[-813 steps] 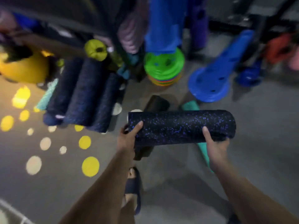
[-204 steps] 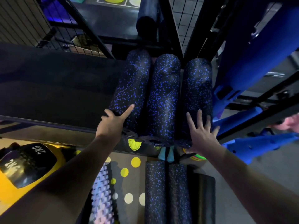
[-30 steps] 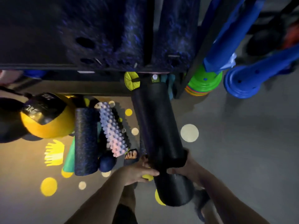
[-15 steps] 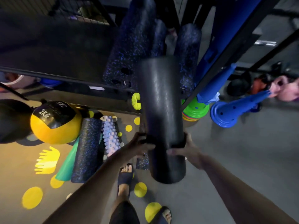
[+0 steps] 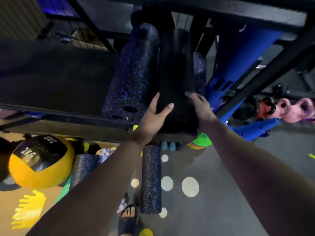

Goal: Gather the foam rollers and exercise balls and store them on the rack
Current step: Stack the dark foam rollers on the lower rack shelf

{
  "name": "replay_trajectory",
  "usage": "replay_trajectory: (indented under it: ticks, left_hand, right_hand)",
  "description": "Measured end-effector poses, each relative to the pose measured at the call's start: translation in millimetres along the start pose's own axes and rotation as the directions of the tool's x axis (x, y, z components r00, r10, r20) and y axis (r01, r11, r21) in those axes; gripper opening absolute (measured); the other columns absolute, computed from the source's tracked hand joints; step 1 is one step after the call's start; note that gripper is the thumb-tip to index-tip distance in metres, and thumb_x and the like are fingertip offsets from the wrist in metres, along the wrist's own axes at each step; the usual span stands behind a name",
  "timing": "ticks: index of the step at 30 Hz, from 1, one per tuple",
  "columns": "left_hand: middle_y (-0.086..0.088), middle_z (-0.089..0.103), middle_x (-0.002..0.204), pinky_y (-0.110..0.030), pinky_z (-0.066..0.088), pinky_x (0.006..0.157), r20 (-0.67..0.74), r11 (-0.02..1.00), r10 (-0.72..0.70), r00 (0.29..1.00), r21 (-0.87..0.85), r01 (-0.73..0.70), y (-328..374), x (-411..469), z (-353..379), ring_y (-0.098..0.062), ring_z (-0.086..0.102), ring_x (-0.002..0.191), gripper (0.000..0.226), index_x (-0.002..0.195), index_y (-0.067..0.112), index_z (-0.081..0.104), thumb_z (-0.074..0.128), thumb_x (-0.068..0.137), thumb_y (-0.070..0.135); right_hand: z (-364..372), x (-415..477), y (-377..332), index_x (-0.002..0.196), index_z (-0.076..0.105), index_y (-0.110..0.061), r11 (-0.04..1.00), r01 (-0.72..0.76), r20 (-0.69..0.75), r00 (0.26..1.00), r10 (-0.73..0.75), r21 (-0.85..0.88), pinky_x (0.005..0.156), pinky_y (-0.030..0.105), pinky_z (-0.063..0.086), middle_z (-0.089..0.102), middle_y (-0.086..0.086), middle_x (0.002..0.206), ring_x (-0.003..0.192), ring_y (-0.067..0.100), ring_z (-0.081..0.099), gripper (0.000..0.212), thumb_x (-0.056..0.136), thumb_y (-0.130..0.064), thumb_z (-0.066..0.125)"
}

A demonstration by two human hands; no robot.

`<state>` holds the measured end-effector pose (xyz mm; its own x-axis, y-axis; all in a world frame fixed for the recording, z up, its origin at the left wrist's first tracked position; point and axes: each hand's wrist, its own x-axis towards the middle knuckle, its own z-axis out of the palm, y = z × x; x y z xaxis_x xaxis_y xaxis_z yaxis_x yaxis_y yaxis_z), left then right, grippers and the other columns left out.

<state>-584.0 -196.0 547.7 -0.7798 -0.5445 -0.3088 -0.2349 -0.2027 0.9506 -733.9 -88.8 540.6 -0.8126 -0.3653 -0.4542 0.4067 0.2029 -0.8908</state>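
We hold a plain black foam roller lengthwise on the rack shelf, its near end overhanging the front rail at our 12 o'clock. Our left hand cups that end from the 9 o'clock side, thumb across the top and fingers curled under; our right hand lies flat and half open against the 3 o'clock side, steadying more than clasping. The roller appears to rest on top of the blue-speckled rollers already stored, one at its 9 o'clock and another peeking out at 3 o'clock.

We judge it light and stiff, with a matte skin that grips well, so a loose two-sided hold near the end should do. Being round, it may roll off its neighbours. Still on the floor: a speckled roller at 6 o'clock and a yellow-and-black ball at 8 o'clock.
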Motion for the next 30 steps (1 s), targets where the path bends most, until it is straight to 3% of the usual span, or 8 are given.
replay_trajectory:
  ticks: [3, 6, 11, 13, 18, 22, 27, 30]
  left_hand:
    - [0.000, 0.029, 0.165, -0.030, 0.017, 0.126, -0.028, 0.981, 0.081, 0.996, 0.177, -0.075, 14.0, 40.9, 6.2, -0.010, 0.026, 0.152, 0.071, 0.160, 0.021, 0.026, 0.060, 0.100, 0.038]
    - [-0.011, 0.031, 0.164, -0.011, 0.011, 0.119, -0.011, 0.888, 0.265, 0.964, 0.391, -0.240, 18.6, 54.7, 10.0, -0.018, 0.027, 0.152, 0.059, 0.156, 0.004, 0.033, 0.056, 0.103, 0.019]
    - [-0.008, 0.065, 0.127, -0.036, 0.051, 0.102, -0.231, 0.840, 0.461, 0.857, 0.424, -0.338, -32.7, 16.3, -8.6, -0.023, 0.063, 0.117, 0.032, 0.129, 0.006, 0.064, 0.052, 0.100, 0.013]
    - [-0.005, 0.066, 0.108, -0.028, 0.050, 0.088, -0.312, 0.846, 0.452, 0.835, 0.445, -0.292, -64.6, -9.6, -17.0, -0.019, 0.064, 0.096, 0.025, 0.118, 0.011, 0.067, 0.052, 0.097, 0.013]
    - [0.000, 0.070, 0.090, -0.035, 0.052, 0.073, -0.408, 0.939, 0.002, 0.913, 0.314, 0.139, -180.9, -56.0, -29.0, -0.023, 0.066, 0.080, 0.020, 0.102, 0.030, 0.061, 0.051, 0.086, 0.035]
    - [-0.014, 0.073, 0.107, -0.054, 0.056, 0.089, -0.348, 0.828, -0.531, 0.772, -0.019, 0.561, -315.1, -76.0, -50.5, -0.036, 0.071, 0.100, 0.041, 0.101, 0.028, 0.060, 0.055, 0.064, 0.044]
    - [-0.010, 0.071, 0.106, -0.042, 0.055, 0.083, -0.261, 0.709, -0.691, 0.674, -0.063, 0.702, -448.0, -80.0, -62.0, -0.029, 0.069, 0.096, 0.038, 0.105, 0.022, 0.065, 0.066, 0.075, 0.045]
    - [-0.009, 0.064, 0.127, -0.040, 0.052, 0.099, -0.201, 0.709, -0.697, 0.688, -0.053, 0.703, -529.3, -59.2, -62.8, -0.029, 0.063, 0.116, 0.030, 0.129, 0.018, 0.059, 0.056, 0.099, 0.025]
  right_hand:
    - [11.8, 31.2, -22.8, 0.129, 0.064, -0.018, 0.998, 0.014, -0.095, 0.995, -0.019, -0.055, 0.097, 0.044, 0.058, 0.075, 0.005, 0.115, 0.103, 0.023, 0.073, 0.071, 0.067, -0.048, 0.081]
    - [16.0, 43.0, -27.0, 0.137, 0.057, -0.018, 0.954, 0.107, -0.185, 0.969, -0.163, -0.279, 0.104, 0.037, 0.052, 0.065, -0.002, 0.122, 0.111, 0.015, 0.065, 0.060, 0.085, -0.041, 0.075]
    - [-3.0, 14.6, 18.1, 0.114, 0.066, -0.007, 0.956, 0.161, -0.536, 0.799, -0.272, -0.245, 0.094, 0.033, 0.047, 0.069, 0.005, 0.103, 0.094, 0.013, 0.060, 0.028, 0.101, -0.030, 0.057]
    - [-10.5, -6.1, 56.2, 0.103, 0.064, -0.006, 0.958, 0.141, -0.609, 0.746, -0.269, -0.250, 0.086, 0.033, 0.043, 0.064, 0.006, 0.095, 0.088, 0.016, 0.055, 0.027, 0.102, -0.030, 0.053]
    - [-24.0, -53.1, 204.2, 0.091, 0.059, -0.010, 0.953, -0.120, -0.496, 0.868, -0.036, -0.279, 0.085, 0.050, 0.051, 0.064, 0.014, 0.087, 0.087, 0.038, 0.061, 0.044, 0.086, -0.049, 0.040]
    - [-17.1, -79.0, 327.2, 0.111, 0.065, -0.017, 0.772, -0.355, -0.204, 0.935, 0.290, -0.527, 0.086, 0.042, 0.051, 0.070, 0.009, 0.102, 0.098, 0.034, 0.064, 0.039, 0.091, -0.049, 0.052]
    - [3.4, -53.1, 483.6, 0.127, 0.056, -0.013, 0.724, -0.420, -0.132, 0.897, 0.421, -0.547, 0.093, 0.041, 0.051, 0.059, -0.007, 0.089, 0.093, 0.023, 0.060, 0.054, 0.090, -0.051, 0.068]
    - [10.4, -10.8, 569.8, 0.129, 0.045, -0.023, 0.738, -0.468, -0.126, 0.873, 0.471, -0.486, 0.092, 0.038, 0.051, 0.065, 0.000, 0.110, 0.099, 0.025, 0.063, 0.069, 0.080, -0.058, 0.078]
